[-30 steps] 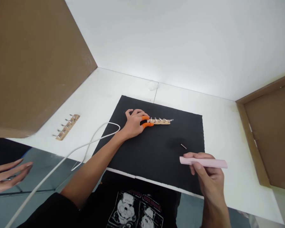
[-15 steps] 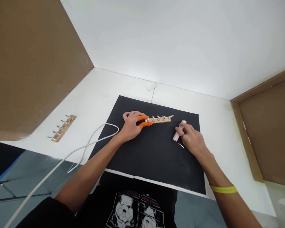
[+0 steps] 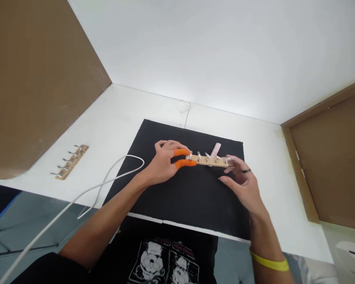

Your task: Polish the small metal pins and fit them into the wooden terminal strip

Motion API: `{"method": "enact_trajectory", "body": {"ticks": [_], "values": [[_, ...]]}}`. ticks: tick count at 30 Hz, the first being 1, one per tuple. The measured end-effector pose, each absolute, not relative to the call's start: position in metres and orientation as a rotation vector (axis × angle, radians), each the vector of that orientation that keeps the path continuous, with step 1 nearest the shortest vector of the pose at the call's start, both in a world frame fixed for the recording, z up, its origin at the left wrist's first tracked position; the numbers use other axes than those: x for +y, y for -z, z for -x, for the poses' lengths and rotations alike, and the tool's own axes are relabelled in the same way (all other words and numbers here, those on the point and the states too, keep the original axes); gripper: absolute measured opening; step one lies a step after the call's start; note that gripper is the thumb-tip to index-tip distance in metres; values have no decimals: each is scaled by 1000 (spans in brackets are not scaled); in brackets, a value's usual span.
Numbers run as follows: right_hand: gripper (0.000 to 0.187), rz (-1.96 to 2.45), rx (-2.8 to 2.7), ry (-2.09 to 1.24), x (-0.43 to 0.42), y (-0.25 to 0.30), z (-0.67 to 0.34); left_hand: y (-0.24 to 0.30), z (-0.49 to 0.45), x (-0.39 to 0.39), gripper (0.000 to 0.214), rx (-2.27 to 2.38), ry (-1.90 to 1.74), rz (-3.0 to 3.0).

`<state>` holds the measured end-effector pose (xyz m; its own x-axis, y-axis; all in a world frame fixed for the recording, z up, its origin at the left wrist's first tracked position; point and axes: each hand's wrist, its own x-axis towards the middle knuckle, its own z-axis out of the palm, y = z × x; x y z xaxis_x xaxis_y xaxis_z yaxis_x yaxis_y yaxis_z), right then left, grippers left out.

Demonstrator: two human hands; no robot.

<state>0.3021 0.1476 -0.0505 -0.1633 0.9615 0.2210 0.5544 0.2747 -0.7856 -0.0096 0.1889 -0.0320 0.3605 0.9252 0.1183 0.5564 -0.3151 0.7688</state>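
Observation:
My left hand (image 3: 165,161) has orange covers on its thumb and index finger, and they pinch the left end of a wooden strip (image 3: 210,161). Several small metal clips stand along this strip, each with a clear, nail-like tip. By the strip's right end is my right hand (image 3: 244,183), fingers curved and thumb apart. Its fingertips overlap the last clip; I cannot tell whether they touch it. A pale pink bar (image 3: 215,149) lies on the black mat (image 3: 177,201), partly hidden behind the strip.
A second wooden strip with clips (image 3: 72,162) lies on the white table at the left. A white cable (image 3: 106,181) loops over the table and the mat's left edge. Brown boards (image 3: 328,157) stand at both sides. A small translucent object (image 3: 183,106) sits near the back wall.
My right hand has let go of the pink bar and moved to the strip's right end. The strip, in my left hand, has shifted slightly right and toward me.

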Motion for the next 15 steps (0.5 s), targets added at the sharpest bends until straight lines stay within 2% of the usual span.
{"method": "enact_trajectory", "body": {"ticks": [4, 10, 13, 15], "values": [[40, 1419, -1583, -874, 128, 71, -283, 31, 3, 187, 14, 1182, -703, -2022], [38, 1604, -1426, -963, 103, 98, -303, 33, -8, 184, 16, 1095, -633, -2029], [39, 1780, -1316, -846, 57, 91, -333, 31, -24, 177, 36, 962, -571, -2051], [49, 1918, -1182, -717, 9, 76, -356, 29, -30, 170, 56, 867, -531, -2066]]}}
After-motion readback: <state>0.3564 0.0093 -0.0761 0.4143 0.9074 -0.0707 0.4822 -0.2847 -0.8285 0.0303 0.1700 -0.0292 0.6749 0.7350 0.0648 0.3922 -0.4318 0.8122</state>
